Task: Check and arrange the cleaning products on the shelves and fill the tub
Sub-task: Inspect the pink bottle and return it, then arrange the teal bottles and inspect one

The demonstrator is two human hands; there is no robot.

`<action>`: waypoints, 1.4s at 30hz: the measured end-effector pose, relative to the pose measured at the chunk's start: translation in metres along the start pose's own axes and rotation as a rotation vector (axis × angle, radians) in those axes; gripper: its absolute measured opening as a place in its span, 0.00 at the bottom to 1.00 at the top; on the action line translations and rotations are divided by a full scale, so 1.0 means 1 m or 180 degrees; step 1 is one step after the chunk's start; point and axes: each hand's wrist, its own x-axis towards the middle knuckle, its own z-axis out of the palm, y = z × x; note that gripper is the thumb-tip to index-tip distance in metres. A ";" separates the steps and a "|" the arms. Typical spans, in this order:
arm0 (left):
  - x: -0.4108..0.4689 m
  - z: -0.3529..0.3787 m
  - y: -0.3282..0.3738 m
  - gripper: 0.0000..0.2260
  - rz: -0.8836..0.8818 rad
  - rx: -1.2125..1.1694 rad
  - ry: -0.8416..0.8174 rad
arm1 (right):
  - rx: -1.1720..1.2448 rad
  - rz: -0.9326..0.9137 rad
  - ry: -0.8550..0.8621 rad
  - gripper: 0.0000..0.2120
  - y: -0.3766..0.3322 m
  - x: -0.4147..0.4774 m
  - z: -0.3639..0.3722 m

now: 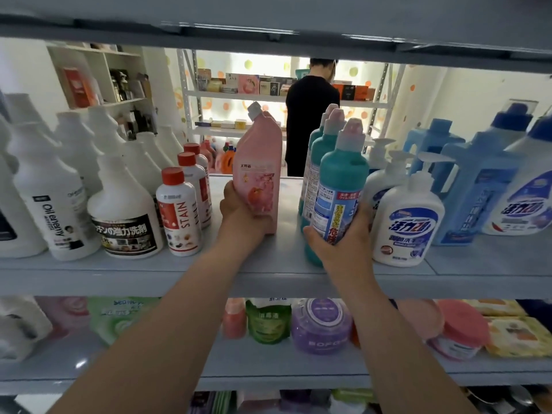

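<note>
Arranging looks partway done: the left hand curls round the lower part of the pink bottle, and the right hand wraps the base of the front teal bottle. Both bottles are at the middle shelf, with a gap between them. Rows either side look lined up. This centre pair needs settling, and no tub shows, so filling seems undone.

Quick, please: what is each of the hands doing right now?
Left hand: grips the pink bottle on the shelf.
Right hand: grips the teal bottle.
</note>
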 end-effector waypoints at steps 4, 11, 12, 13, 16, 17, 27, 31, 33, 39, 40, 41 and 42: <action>0.007 0.006 -0.005 0.37 -0.0123 0.0128 -0.0102 | 0.0116 -0.0004 -0.0066 0.35 0.004 0.000 0.000; 0.027 0.002 -0.014 0.30 -0.0276 0.0229 -0.0236 | 0.0177 0.0016 -0.0108 0.33 0.007 0.000 0.000; 0.029 0.001 -0.016 0.29 -0.0279 0.0233 -0.0246 | 0.0179 0.0013 -0.0108 0.33 0.006 0.000 0.000; 0.031 0.001 -0.018 0.28 -0.0268 0.0231 -0.0251 | 0.0180 0.0011 -0.0104 0.33 0.006 0.000 0.001; 0.033 0.001 -0.022 0.25 -0.0177 0.0303 -0.0268 | 0.0190 0.0042 -0.0112 0.33 0.006 -0.001 0.001; 0.033 0.001 -0.021 0.23 -0.0171 0.0305 -0.0278 | 0.0195 0.0049 -0.0114 0.33 0.005 -0.001 0.001; 0.025 -0.003 -0.005 0.20 -0.0350 0.0792 -0.0439 | 0.0167 0.0093 -0.0132 0.33 0.000 -0.002 -0.001; 0.017 -0.003 -0.008 0.17 -0.0221 0.1181 -0.0469 | 0.0190 0.0143 -0.0147 0.33 -0.001 -0.004 -0.002; 0.010 -0.002 -0.013 0.17 -0.0115 0.1356 -0.0478 | 0.0211 0.0160 -0.0145 0.33 -0.003 -0.005 -0.003; -0.045 -0.008 -0.029 0.22 0.0906 0.2916 -0.0624 | 0.0453 0.0317 -0.0241 0.31 -0.019 -0.022 -0.012; -0.058 -0.012 -0.033 0.21 0.1284 0.2978 -0.0655 | 0.0543 0.0349 -0.0268 0.31 -0.023 -0.029 -0.013; -0.070 -0.017 -0.036 0.20 0.1569 0.2822 -0.0763 | 0.0635 0.0388 -0.0309 0.29 -0.029 -0.037 -0.013; -0.084 -0.024 -0.036 0.18 0.1663 0.2464 -0.0933 | 0.0731 0.0424 -0.0362 0.28 -0.035 -0.047 -0.013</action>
